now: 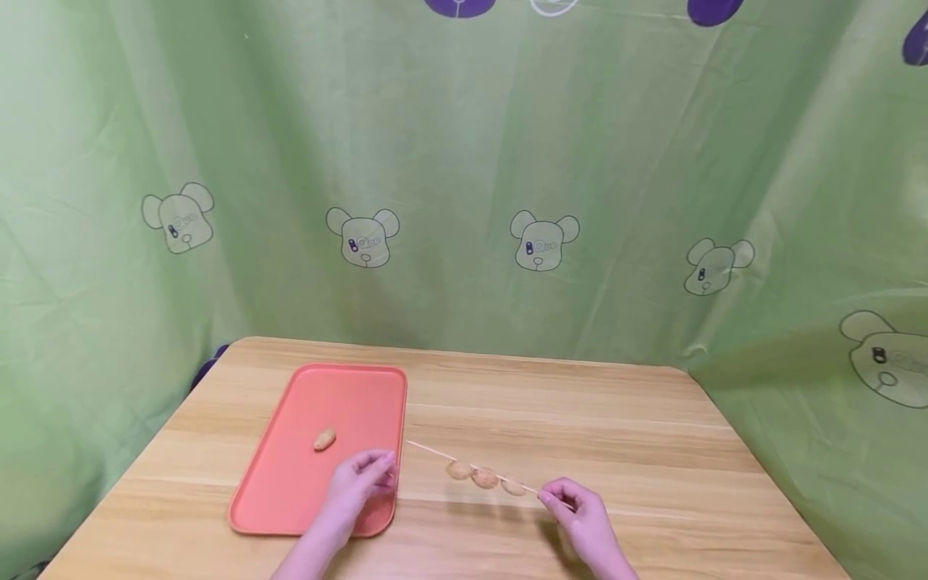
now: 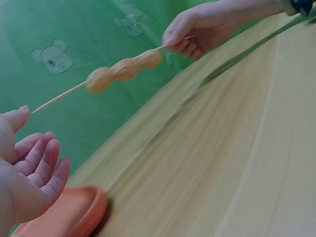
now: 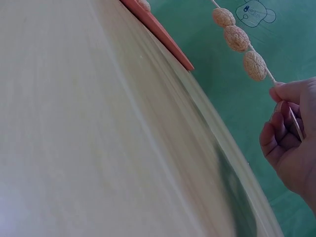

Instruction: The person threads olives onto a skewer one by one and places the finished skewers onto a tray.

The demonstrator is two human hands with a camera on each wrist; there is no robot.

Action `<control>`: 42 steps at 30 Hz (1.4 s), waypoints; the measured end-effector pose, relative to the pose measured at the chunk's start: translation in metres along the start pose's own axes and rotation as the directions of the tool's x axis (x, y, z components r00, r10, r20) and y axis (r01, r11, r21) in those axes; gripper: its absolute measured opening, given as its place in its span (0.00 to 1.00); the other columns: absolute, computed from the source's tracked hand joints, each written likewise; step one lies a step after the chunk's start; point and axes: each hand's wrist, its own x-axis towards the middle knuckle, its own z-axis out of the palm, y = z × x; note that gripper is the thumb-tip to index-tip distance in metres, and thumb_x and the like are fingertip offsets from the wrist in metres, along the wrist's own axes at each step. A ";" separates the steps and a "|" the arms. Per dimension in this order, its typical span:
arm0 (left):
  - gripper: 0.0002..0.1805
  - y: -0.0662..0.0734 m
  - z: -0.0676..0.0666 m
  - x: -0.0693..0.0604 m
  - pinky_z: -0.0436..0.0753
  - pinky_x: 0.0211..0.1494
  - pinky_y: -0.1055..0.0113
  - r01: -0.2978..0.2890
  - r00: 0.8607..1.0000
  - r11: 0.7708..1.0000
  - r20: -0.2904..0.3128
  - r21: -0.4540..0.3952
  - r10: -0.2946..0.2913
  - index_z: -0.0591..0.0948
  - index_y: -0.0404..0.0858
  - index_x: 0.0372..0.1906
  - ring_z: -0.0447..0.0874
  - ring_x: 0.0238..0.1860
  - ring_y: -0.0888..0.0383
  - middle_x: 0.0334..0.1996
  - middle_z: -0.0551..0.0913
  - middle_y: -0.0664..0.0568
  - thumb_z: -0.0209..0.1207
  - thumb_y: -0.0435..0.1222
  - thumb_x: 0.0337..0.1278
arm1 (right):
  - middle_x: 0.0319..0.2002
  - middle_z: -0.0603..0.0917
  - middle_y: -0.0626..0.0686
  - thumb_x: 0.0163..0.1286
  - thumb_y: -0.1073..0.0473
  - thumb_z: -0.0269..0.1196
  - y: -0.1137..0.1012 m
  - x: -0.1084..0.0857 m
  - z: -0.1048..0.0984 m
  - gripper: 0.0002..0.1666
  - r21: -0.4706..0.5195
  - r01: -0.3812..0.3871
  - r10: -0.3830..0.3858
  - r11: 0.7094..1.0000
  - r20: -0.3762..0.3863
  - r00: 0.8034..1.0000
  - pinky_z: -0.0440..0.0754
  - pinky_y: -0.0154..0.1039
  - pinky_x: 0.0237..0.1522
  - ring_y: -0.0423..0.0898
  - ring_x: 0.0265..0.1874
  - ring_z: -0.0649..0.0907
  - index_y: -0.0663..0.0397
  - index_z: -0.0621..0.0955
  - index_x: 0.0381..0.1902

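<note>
A thin wooden skewer (image 2: 60, 98) is threaded through three tan, wrinkled oval food pieces (image 3: 236, 38). My right hand (image 1: 580, 515) pinches the skewer near one end between thumb and fingers, holding it raised over the table. Its pointed end slants toward my left hand (image 1: 362, 479), which is over the right edge of the red tray (image 1: 348, 395). In the left wrist view, the left thumb and fingers are apart and hold nothing; the skewer's tip is close to the thumb but a gap shows. One more tan oval piece (image 1: 325, 440) lies on the tray.
The tray rests on the left half of a wood-grain table (image 1: 580, 411). A green curtain (image 1: 449, 298) with printed bear heads hangs behind the table and along both sides.
</note>
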 end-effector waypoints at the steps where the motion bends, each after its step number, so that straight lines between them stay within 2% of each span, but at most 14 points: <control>1: 0.19 0.001 -0.004 0.000 0.83 0.40 0.64 -0.005 1.000 1.000 -0.026 0.008 0.005 0.74 0.21 0.46 0.80 0.31 0.55 0.31 0.82 0.45 0.58 0.34 0.59 | 0.21 0.74 0.44 0.56 0.71 0.63 0.001 0.000 0.000 0.03 -0.001 0.001 -0.001 1.000 0.002 1.000 0.72 0.30 0.22 0.36 0.20 0.71 0.61 0.80 0.26; 4: 0.17 0.005 -0.018 0.002 0.83 0.40 0.65 -0.037 0.995 0.997 -0.091 0.060 0.043 0.75 0.20 0.45 0.81 0.31 0.55 0.31 0.83 0.41 0.58 0.33 0.59 | 0.19 0.73 0.44 0.56 0.72 0.63 0.003 -0.001 -0.002 0.03 -0.003 0.009 -0.009 1.000 -0.002 1.000 0.71 0.30 0.21 0.36 0.19 0.70 0.61 0.80 0.26; 9: 0.17 0.009 -0.036 0.005 0.83 0.41 0.64 -0.082 0.985 0.982 -0.135 0.169 0.105 0.74 0.19 0.46 0.83 0.34 0.55 0.37 0.82 0.34 0.58 0.31 0.58 | 0.17 0.72 0.46 0.56 0.72 0.63 0.004 -0.002 -0.004 0.03 -0.009 0.022 -0.022 1.000 -0.016 1.000 0.70 0.30 0.19 0.36 0.17 0.69 0.62 0.80 0.26; 12: 0.18 0.012 -0.045 0.008 0.81 0.43 0.70 -0.090 0.977 0.960 -0.164 0.265 0.137 0.75 0.21 0.47 0.82 0.38 0.57 0.44 0.80 0.34 0.59 0.31 0.57 | 0.17 0.72 0.47 0.56 0.72 0.63 0.003 -0.003 -0.006 0.03 -0.014 0.025 -0.025 1.000 -0.011 1.000 0.70 0.30 0.19 0.36 0.17 0.69 0.63 0.80 0.26; 15: 0.18 0.014 -0.053 0.010 0.78 0.44 0.76 -0.096 0.964 0.923 -0.195 0.372 0.179 0.76 0.24 0.49 0.80 0.41 0.60 0.48 0.79 0.35 0.60 0.32 0.57 | 0.17 0.72 0.47 0.57 0.72 0.63 0.002 -0.002 -0.007 0.03 -0.017 0.017 -0.017 1.000 -0.006 1.000 0.70 0.30 0.19 0.36 0.17 0.69 0.62 0.80 0.26; 17: 0.18 0.016 -0.058 0.012 0.75 0.44 0.79 -0.094 0.960 0.905 -0.205 0.414 0.193 0.76 0.25 0.50 0.79 0.43 0.61 0.48 0.79 0.36 0.59 0.32 0.57 | 0.18 0.72 0.46 0.57 0.72 0.63 0.002 -0.002 -0.007 0.03 -0.021 0.011 -0.011 1.000 -0.004 1.000 0.70 0.30 0.19 0.36 0.17 0.69 0.61 0.80 0.26; 20: 0.20 0.018 -0.064 0.015 0.75 0.45 0.79 -0.095 0.960 0.897 -0.197 0.432 0.196 0.75 0.24 0.52 0.79 0.44 0.59 0.47 0.80 0.36 0.59 0.32 0.58 | 0.18 0.72 0.47 0.57 0.72 0.63 0.003 -0.002 -0.008 0.03 -0.022 -0.006 0.006 1.000 -0.002 1.000 0.70 0.30 0.19 0.36 0.17 0.69 0.61 0.80 0.26; 23: 0.21 0.020 -0.069 0.018 0.76 0.46 0.77 -0.100 0.960 0.890 -0.193 0.445 0.204 0.73 0.22 0.54 0.79 0.47 0.53 0.47 0.79 0.35 0.58 0.32 0.59 | 0.18 0.72 0.49 0.57 0.71 0.63 0.004 -0.001 -0.009 0.03 -0.027 -0.018 0.018 0.999 -0.001 1.000 0.69 0.30 0.19 0.37 0.17 0.69 0.62 0.80 0.27; 26: 0.23 0.023 -0.073 0.022 0.78 0.51 0.67 -0.095 0.957 0.872 -0.198 0.480 0.213 0.72 0.22 0.55 0.77 0.50 0.45 0.49 0.77 0.33 0.57 0.34 0.60 | 0.18 0.73 0.50 0.57 0.71 0.63 0.005 -0.001 -0.011 0.03 -0.033 -0.018 0.018 0.999 -0.003 1.000 0.70 0.31 0.20 0.37 0.17 0.69 0.62 0.80 0.27; 30: 0.25 0.025 -0.079 0.031 0.73 0.57 0.52 -0.074 0.959 0.849 -0.195 0.523 0.204 0.69 0.23 0.57 0.72 0.55 0.39 0.53 0.73 0.30 0.56 0.36 0.62 | 0.18 0.74 0.51 0.57 0.72 0.62 0.005 -0.001 -0.012 0.03 -0.039 -0.016 0.016 0.999 -0.003 1.000 0.71 0.31 0.20 0.40 0.17 0.70 0.62 0.80 0.27; 32: 0.26 0.024 -0.081 0.035 0.71 0.59 0.49 -0.077 0.962 0.840 -0.181 0.537 0.204 0.68 0.21 0.58 0.70 0.56 0.37 0.55 0.71 0.28 0.56 0.35 0.61 | 0.19 0.74 0.51 0.58 0.72 0.62 0.005 -0.002 -0.013 0.03 -0.041 -0.027 0.027 0.999 -0.002 1.000 0.71 0.31 0.20 0.41 0.17 0.71 0.62 0.80 0.27; 36: 0.27 0.019 -0.084 0.045 0.72 0.58 0.49 -0.070 0.970 0.825 -0.155 0.561 0.188 0.66 0.19 0.58 0.71 0.54 0.35 0.54 0.70 0.25 0.58 0.32 0.58 | 0.19 0.75 0.50 0.58 0.71 0.62 0.006 -0.003 -0.013 0.03 -0.048 -0.055 0.055 0.997 0.004 0.998 0.71 0.31 0.20 0.43 0.17 0.72 0.61 0.80 0.27; 42: 0.29 0.014 -0.086 0.054 0.74 0.54 0.49 -0.024 0.979 0.791 -0.147 0.611 0.144 0.66 0.21 0.59 0.72 0.52 0.35 0.51 0.73 0.27 0.60 0.30 0.53 | 0.19 0.75 0.51 0.58 0.72 0.62 0.007 -0.003 -0.013 0.03 -0.043 -0.058 0.058 0.997 0.005 0.998 0.71 0.32 0.18 0.43 0.16 0.71 0.61 0.80 0.28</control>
